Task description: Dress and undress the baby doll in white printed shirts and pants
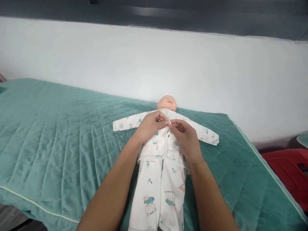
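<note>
A baby doll (166, 102) lies on its back on a teal quilted bed cover (60, 128), dressed in a white printed shirt (158, 144) and matching trousers (156, 195). Its sleeves are spread to both sides. My left hand (151, 124) and my right hand (185, 136) meet at the doll's chest. Both pinch the front edges of the shirt near the collar, fingers closed on the cloth.
A white wall (154, 61) runs behind the bed. A red object (286, 170) stands to the right, beyond the bed's edge. The cover's near edge (36, 202) drops off at the lower left.
</note>
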`<action>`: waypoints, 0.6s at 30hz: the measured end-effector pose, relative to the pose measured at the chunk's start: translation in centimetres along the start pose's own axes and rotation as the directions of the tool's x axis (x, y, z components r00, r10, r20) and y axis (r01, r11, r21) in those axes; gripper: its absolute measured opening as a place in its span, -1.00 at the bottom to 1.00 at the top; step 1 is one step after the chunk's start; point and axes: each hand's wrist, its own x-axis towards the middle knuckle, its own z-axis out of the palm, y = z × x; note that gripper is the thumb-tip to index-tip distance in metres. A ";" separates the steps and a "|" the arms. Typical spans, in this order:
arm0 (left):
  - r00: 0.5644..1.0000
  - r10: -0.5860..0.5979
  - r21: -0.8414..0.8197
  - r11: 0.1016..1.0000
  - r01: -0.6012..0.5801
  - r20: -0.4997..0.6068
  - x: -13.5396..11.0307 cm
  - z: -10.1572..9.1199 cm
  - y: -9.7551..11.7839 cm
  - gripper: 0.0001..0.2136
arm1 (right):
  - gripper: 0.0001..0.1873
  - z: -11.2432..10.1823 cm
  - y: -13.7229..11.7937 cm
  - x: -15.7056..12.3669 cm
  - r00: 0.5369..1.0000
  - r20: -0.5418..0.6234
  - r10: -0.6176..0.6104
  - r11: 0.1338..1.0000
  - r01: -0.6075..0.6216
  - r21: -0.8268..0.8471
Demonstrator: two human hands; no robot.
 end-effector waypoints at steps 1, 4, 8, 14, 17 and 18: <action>1.000 0.000 -0.010 1.000 0.000 -0.001 0.0 0.0 0.0 -0.88 | -0.72 0.0 0.0 0.0 1.000 0.012 0.007 1.000 -0.007 -0.014; 0.999 0.015 -0.011 1.000 -0.015 0.030 -0.1 0.0 -0.1 -0.87 | -0.69 0.0 -0.1 0.0 0.999 0.044 0.019 0.997 -0.016 -0.079; 0.998 0.037 0.057 0.998 -0.040 0.056 -0.2 0.0 0.2 -0.86 | -0.70 0.0 -0.3 -0.1 0.998 0.062 -0.005 0.986 0.015 -0.167; 0.999 0.007 0.097 0.995 -0.011 0.046 -0.1 0.4 0.3 -0.80 | -0.77 0.2 -0.4 -0.1 0.996 0.076 -0.038 0.951 0.059 -0.304; 0.999 0.006 0.061 0.998 -0.009 0.044 -0.1 0.5 0.3 -0.82 | -0.76 0.4 -0.4 -0.2 0.996 0.087 -0.033 0.943 0.060 -0.328; 0.999 0.001 0.039 0.999 -0.002 0.045 -0.1 0.4 0.3 -0.82 | -0.75 0.4 -0.5 -0.3 0.996 0.087 -0.033 0.939 0.061 -0.339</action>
